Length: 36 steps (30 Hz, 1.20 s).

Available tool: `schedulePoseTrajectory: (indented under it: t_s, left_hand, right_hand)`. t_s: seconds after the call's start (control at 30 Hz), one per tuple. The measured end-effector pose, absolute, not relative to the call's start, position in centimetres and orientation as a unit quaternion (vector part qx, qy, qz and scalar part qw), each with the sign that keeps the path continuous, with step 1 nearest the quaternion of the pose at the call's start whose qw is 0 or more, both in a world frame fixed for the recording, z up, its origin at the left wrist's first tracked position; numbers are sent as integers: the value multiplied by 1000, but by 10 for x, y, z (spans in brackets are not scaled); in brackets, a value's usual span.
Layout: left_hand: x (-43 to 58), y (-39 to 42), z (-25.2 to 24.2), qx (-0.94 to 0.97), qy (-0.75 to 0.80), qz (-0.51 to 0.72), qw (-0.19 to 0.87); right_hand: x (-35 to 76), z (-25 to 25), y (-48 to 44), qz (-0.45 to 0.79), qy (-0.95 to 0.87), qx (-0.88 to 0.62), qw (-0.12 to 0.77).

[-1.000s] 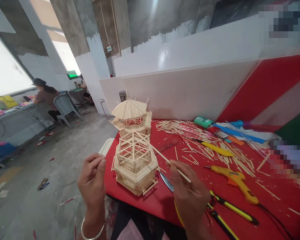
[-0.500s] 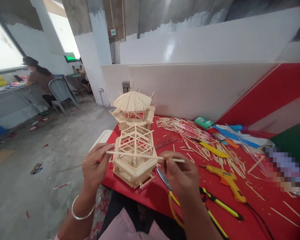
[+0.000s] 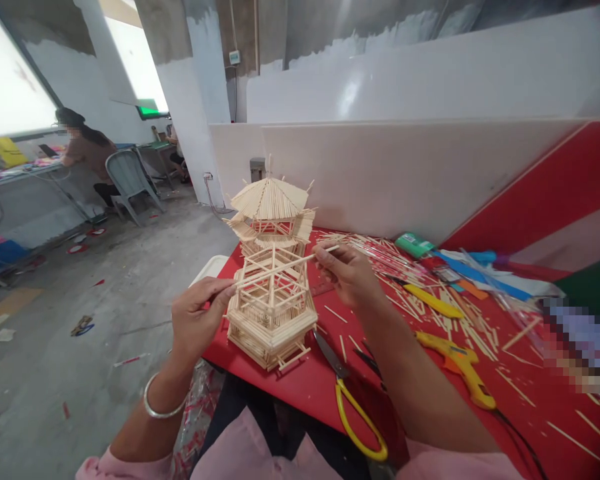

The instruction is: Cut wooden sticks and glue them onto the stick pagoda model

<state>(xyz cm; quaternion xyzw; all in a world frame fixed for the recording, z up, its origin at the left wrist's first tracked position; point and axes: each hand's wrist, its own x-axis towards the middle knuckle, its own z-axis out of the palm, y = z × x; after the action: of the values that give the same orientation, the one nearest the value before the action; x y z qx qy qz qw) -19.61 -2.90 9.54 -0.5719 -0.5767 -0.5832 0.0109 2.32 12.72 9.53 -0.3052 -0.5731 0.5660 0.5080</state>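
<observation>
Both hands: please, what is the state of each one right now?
Left hand: closed, pinching a thin wooden stick.
Right hand: closed, pinching the same stick near its right end.

Premises appear to be a craft workshop: bare concrete floor [image 3: 150, 287], part-painted wall [image 3: 330, 57], red worktop [image 3: 300, 387] bearing glue gun [image 3: 459, 365], scissors [image 3: 339, 371], scattered sticks [image 3: 480, 327] and a stick-built pagoda model [image 3: 270, 199].

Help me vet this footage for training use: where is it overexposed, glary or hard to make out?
In the head view, the far-left window is washed out to white; same view, a glare spot sits on the white wall; head view again, the nearest stick model, left hand and right hand look fairly sharp, while pixelation hides something near the right edge.
</observation>
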Motion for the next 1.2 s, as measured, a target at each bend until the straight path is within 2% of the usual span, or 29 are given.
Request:
schedulePoseTrajectory:
  t_s: [0.17,0.43,0.83,1.2]
  left_hand:
    - [-196,-23,86,-576,-591,-557,98]
    - [-188,-24,71,-587,-589,-544,111]
    - [-184,-23,63,-575,-592,-555,106]
    - [-190,-19,60,-545,-614,-567,71]
  right_hand:
    - [15,85,138,468,-610,-349,535]
    - [18,75,143,434,-632,-379,517]
    - [15,63,153,443,-630,-364,524]
    - [12,71,147,531,-579,-335,520]
